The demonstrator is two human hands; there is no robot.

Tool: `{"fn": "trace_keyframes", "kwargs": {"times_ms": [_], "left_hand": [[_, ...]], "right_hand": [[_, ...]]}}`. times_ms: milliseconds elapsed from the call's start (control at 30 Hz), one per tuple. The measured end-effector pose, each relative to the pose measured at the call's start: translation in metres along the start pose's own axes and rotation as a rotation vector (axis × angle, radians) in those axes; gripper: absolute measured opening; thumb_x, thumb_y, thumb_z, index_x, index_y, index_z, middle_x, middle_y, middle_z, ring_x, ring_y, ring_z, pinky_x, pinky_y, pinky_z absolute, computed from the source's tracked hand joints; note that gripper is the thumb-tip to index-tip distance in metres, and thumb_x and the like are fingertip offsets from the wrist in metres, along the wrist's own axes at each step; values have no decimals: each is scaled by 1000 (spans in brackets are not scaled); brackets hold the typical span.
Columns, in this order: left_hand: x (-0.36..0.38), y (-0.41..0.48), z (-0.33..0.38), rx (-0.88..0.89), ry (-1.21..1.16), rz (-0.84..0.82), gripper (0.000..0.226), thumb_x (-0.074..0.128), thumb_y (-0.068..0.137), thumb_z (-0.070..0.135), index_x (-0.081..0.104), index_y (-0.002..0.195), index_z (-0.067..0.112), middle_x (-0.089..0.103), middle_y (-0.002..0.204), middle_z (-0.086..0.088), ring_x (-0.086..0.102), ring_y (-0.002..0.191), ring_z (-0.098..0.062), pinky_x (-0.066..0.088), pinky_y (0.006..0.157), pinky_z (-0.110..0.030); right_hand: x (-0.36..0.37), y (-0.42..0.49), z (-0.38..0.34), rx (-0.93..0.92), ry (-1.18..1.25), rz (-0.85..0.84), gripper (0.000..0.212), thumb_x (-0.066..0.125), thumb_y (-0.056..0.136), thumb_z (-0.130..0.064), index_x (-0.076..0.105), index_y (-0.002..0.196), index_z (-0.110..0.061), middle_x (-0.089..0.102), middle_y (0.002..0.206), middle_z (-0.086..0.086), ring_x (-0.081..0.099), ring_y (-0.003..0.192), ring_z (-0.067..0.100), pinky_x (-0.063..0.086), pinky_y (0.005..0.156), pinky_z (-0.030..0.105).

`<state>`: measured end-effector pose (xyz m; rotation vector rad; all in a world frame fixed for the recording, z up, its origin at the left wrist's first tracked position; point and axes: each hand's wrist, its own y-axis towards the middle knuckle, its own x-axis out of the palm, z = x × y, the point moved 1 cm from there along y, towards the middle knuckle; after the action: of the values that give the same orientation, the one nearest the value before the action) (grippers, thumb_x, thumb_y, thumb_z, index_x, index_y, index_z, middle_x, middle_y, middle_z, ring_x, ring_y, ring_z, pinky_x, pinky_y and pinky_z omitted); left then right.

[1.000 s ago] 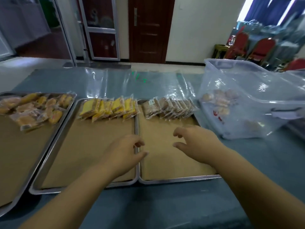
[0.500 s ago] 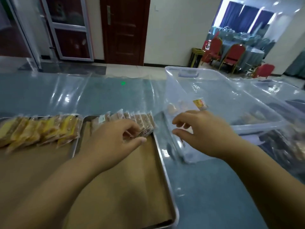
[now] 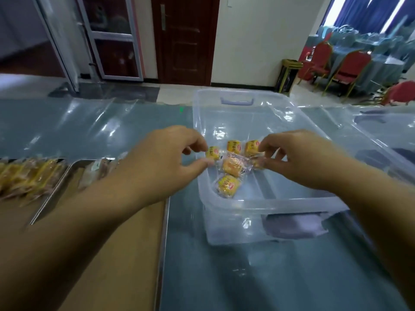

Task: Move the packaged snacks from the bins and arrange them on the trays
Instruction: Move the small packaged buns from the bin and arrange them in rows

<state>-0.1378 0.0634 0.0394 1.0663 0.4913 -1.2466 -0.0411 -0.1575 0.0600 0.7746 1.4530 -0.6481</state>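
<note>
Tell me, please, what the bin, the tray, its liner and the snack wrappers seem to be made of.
Bin: clear, glossy plastic; the table shows through its walls.
Tray: probably steel; its rim shines silver.
Liner: matt brown, likely paper or card.
Snack wrappers: thin, shiny film with yellow print, partly see-through.

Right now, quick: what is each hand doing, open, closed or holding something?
Left hand: thumb and forefinger at a yellow packet; grip cannot be told.
Right hand: fingertips at another yellow packet; grip cannot be told.

bin (image 3: 269,202) open on top, walls ringing snacks (image 3: 233,167), tray (image 3: 165,221) seemingly just left
</note>
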Motion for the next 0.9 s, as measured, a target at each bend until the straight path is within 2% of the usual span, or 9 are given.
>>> {"fn": "trace_keyframes", "kwargs": {"times_ms": [133,333,467,567,667,767,800,833,900], "left_hand": [[32,34,29,25,96,-69,26,59,82,47,61,100,28,57,94,14,53,84,-3,40,68,-12],[86,89,28,-37,276,-373,32,59,85,45,56,111,25,56,106,2,54,92,-16,47,76,-31],[117,122,12,-88,389,-551,32,62,85,38,55,110,21,55,104,-1,54,90,-20,42,68,-31],[142,139,8,-144,422,-706,24,64,84,30,58,101,13,54,87,-1,52,73,-18,38,56,-27],[175,150,3,-177,495,-833,20,61,86,19,50,71,12,45,67,0,42,56,-12,31,45,-24],[204,158,-5,-217,571,-936,21,54,86,7,48,68,14,43,67,-2,48,62,-17,45,60,-29],[213,160,-8,-242,595,-977,8,52,85,4,56,80,8,48,73,-5,54,74,-23,49,71,-34],[222,160,-12,-285,613,-1017,11,52,85,3,60,92,2,54,86,-9,58,89,-29,50,81,-40],[241,155,-20,-414,614,-1131,33,53,86,4,55,119,0,55,120,-16,52,113,-38,44,95,-51]], "right_hand": [[14,22,41,-77,-67,-174,32,62,83,-47,56,113,-34,62,100,-12,56,87,11,52,80,37],[47,61,78,-131,-142,-474,53,73,78,-37,50,125,-28,59,118,-5,48,90,12,39,76,26],[71,82,92,-171,-205,-625,63,75,77,-31,46,132,-24,54,129,-2,52,109,18,36,78,23],[88,92,99,-156,-216,-774,64,75,78,-29,45,134,-20,51,134,3,51,116,23,42,88,28],[107,96,104,-147,-251,-853,63,72,80,-30,46,135,-15,52,134,6,52,117,24,43,94,32],[131,94,107,-107,-257,-922,58,67,85,-31,45,134,-10,55,128,8,55,110,24,45,92,33],[138,94,107,-100,-263,-949,56,65,86,-32,45,133,-9,57,126,9,56,107,23,45,91,32],[144,93,107,-95,-266,-975,54,63,88,-33,46,133,-7,57,124,9,56,105,23,45,91,32],[154,89,109,-85,-260,-1018,54,62,89,-32,46,133,-7,56,125,10,56,109,24,44,92,32]]}}
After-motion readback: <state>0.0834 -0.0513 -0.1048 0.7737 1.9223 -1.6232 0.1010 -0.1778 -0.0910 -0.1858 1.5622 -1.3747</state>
